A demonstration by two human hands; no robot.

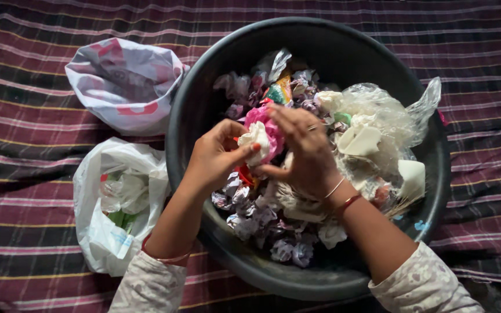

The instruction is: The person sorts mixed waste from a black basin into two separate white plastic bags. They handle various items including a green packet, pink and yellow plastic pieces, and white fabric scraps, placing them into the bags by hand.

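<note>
While both hands meet at frame centre, left hand (215, 155) and right hand (300, 152) fingers pinching a white-and-pink crumpled wrapper (260, 137) — above the dark basin (204, 104) heaped with scraps, two plastic bags (124, 84) crowding its left rim, striped cloth (24, 145) open beyond.

Wrappers fill the basin (204, 116); two bags (126, 84) crowd its left

I see a dark grey round basin (204, 110) on a maroon cloth (24, 116) striped with dark bands and thin yellow and pale lines. My left hand (213, 156), nails painted red, pinches a cream scrap (256, 139) against a bright pink wrapper (268, 124). Around them lie lilac-and-white crumpled wrappers (285, 249). One bag (126, 81) is white with pink patches; another (105, 226) is plain white. My sleeves (152, 287) are pale with grey speckles.
</note>
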